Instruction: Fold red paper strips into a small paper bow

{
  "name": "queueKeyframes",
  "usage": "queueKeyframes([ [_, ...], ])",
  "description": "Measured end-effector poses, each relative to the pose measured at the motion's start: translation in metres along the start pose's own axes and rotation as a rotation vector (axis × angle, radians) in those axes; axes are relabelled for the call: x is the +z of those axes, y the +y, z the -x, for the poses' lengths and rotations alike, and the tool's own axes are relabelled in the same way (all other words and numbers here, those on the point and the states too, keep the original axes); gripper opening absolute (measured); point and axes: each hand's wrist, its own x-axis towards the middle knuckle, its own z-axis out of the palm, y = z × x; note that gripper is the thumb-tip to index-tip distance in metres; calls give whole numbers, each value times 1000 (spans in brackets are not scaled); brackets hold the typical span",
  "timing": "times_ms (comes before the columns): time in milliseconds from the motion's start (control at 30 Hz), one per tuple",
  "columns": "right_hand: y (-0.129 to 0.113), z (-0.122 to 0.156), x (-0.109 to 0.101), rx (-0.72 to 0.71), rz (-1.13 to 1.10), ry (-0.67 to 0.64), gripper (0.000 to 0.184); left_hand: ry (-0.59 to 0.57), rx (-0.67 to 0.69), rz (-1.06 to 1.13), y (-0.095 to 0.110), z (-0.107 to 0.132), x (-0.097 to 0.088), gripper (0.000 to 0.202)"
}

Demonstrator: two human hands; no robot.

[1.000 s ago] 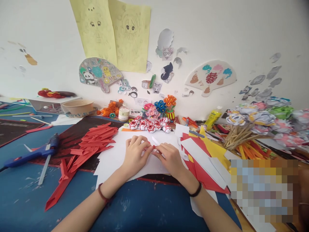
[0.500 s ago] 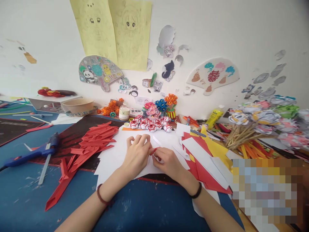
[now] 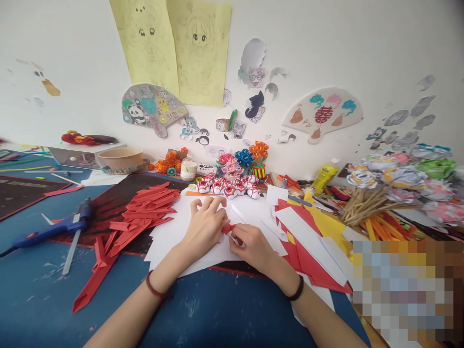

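Observation:
Between my two hands is a small piece of red paper (image 3: 226,228), partly hidden by my fingers. My left hand (image 3: 206,224) pinches its left side with thumb and forefinger, the other fingers curled above. My right hand (image 3: 250,244) grips the right side between thumb and curled fingers. Both hands are just over the white paper sheets (image 3: 166,241). Left of them lies a pile of folded red paper strips (image 3: 145,210). Behind the hands stand several red-and-white paper flowers (image 3: 230,187).
A blue glue gun (image 3: 54,229) rests on the blue table mat at the left. At the right lie red and yellow paper sheets (image 3: 300,251) with white strips, a yellow bottle (image 3: 325,177) and a bunch of paper flowers on sticks (image 3: 358,205). A bowl (image 3: 121,158) sits at the back left.
The whole view has shifted slightly, with things appearing a little farther right. My hands keep hold of the red paper, which shows a bit more between them now.

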Motion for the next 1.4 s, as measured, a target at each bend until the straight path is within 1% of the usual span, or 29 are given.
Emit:
queueKeyframes([
  [167,-2,1,5,123,-41,38,20,-13,-18,-26,1,-2,-2,21],
  [333,-2,3,7,138,-64,39,23,-32,-3,-23,-1,-4,-3,20],
  [433,-2,3,6,125,-52,12,21,-41,3,-5,-5,-5,-4,21],
  [500,-2,3,6,108,2,4,19,-56,7,29,-8,-6,-5,21],
  [567,-1,3,6,81,87,25,18,-67,4,74,-10,-5,-6,22],
  [667,1,3,9,10,203,73,19,-78,-18,121,-11,-4,-7,25],
  [733,2,3,10,-54,261,82,18,-87,-33,125,-9,-3,-6,26],
  [833,2,4,12,-125,325,75,19,-108,-24,116,-5,-2,-4,22],
  [933,2,5,14,-138,326,68,20,-118,4,109,-2,-2,-5,18],
  [1133,2,4,17,-101,238,43,20,-112,6,109,-2,-1,-7,21],
  [1233,2,6,18,-94,217,20,21,-109,-8,119,-4,-2,-6,22],
  [1400,1,9,19,-96,227,-18,21,-95,-47,157,-10,-4,-7,30],
])
